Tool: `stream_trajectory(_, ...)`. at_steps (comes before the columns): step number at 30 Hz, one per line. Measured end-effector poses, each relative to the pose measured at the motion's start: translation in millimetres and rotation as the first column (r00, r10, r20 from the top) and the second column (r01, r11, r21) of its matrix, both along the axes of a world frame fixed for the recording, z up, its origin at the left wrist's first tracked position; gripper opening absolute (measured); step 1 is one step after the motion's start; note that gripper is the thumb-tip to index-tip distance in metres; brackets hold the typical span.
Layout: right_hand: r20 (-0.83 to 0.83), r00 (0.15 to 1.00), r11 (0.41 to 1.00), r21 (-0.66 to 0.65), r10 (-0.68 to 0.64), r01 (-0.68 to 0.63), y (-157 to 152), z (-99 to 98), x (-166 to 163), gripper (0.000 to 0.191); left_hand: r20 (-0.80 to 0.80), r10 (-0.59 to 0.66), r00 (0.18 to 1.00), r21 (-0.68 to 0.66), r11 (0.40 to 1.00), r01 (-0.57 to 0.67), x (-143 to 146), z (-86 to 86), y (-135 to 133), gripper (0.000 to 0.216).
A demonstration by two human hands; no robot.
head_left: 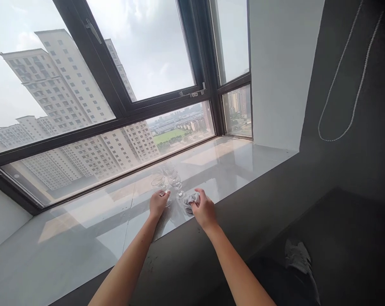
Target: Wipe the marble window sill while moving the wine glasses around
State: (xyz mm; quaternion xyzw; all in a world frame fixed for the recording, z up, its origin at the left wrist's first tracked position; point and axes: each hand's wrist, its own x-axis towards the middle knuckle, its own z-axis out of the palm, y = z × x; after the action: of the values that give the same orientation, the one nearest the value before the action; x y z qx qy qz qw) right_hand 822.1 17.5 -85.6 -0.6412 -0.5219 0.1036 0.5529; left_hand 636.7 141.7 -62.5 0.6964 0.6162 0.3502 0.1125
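Note:
Several clear stemmed glasses stand close together on the glossy window sill (pixel 112 221). My left hand (pixel 159 203) is closed at the stem of the nearest wine glass (pixel 158 178), which stands upright near the sill's front edge. Just behind and to the right is another wine glass (pixel 175 182), its foot resting on the sill. A crumpled grey-white cloth (pixel 190 201) lies bunched at the front edge, pinched between the fingers of my right hand (pixel 205 210). The fingertips of that hand are partly hidden by the cloth.
Dark-framed windows (pixel 125 111) rise behind the sill, with a latch (pixel 194 93) on the frame. A white wall (pixel 278 76) bounds the sill on the right. A beaded blind chain (pixel 352 114) hangs farther right. Below, a shoe (pixel 297 256) shows on the dark floor.

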Motion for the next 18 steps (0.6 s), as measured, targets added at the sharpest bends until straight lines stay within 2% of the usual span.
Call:
stream_trajectory(3, 0.080, 0.994, 0.997, -0.014, -0.070, 0.071, -1, -3.3, -9, 0.042, -0.001, -0.008, 1.000, -0.012, 1.000, 0.008, 0, 1.4, 0, 0.035)
stream_trajectory(9, 0.116, 0.986, 0.992, 0.006, -0.124, 0.124, -1, -8.3, -18, 0.041, 0.001, -0.013, 1.000, -0.023, 1.000, 0.013, -2, 1.9, -1, 0.032)
stream_trajectory(18, 0.088, 0.992, 0.991, -0.087, -0.092, 0.100, 7, -4.5, -12, 0.042, -0.004, -0.050, 0.999, -0.015, 0.999, 0.050, -7, -1.6, 0, 0.030)
